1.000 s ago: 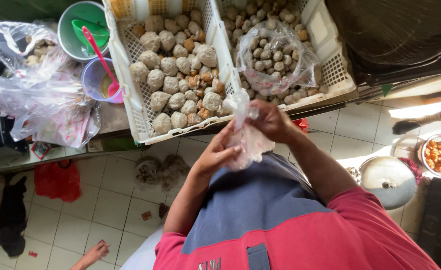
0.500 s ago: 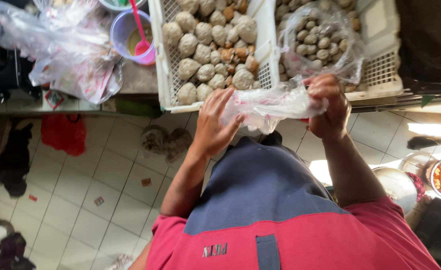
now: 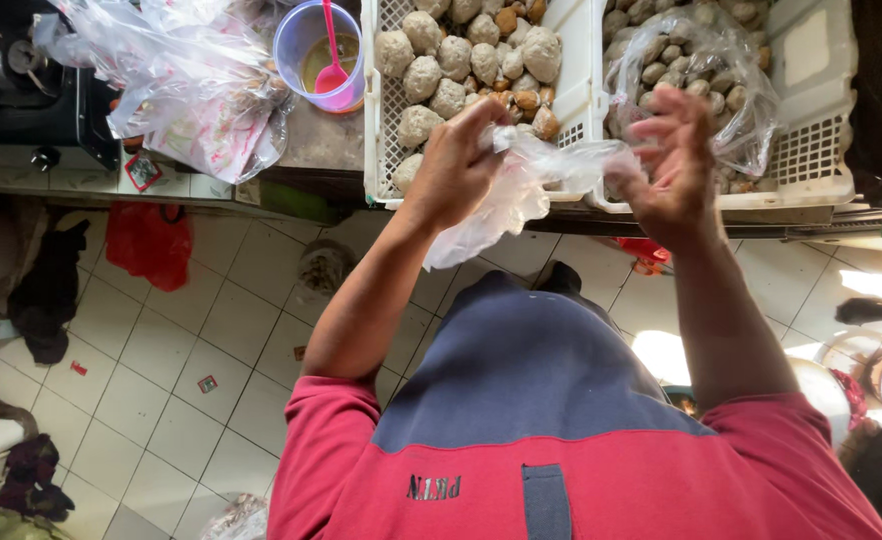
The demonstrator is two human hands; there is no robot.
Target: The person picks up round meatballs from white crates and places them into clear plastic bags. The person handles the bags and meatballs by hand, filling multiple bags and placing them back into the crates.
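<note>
1. The left hand (image 3: 458, 160) pinches one end of a clear plastic bag (image 3: 521, 190), fingers pressed together on the film.
2. The right hand (image 3: 673, 165) is at the bag's other end with fingers spread; it seems to touch the film with palm or thumb, though blur makes the grip hard to tell.
3. The bag stretches between both hands, its long axis running left to right, with loose film drooping below the left hand.
4. It hangs just in front of the near edge of a white perforated crate (image 3: 381, 120) of round grey-brown balls (image 3: 431, 70) on the desk (image 3: 321, 150).
5. A second crate (image 3: 811, 150) beside it holds a filled bag (image 3: 691, 70); a purple cup (image 3: 306, 50) with a pink spoon (image 3: 333, 60) stands left.
</note>
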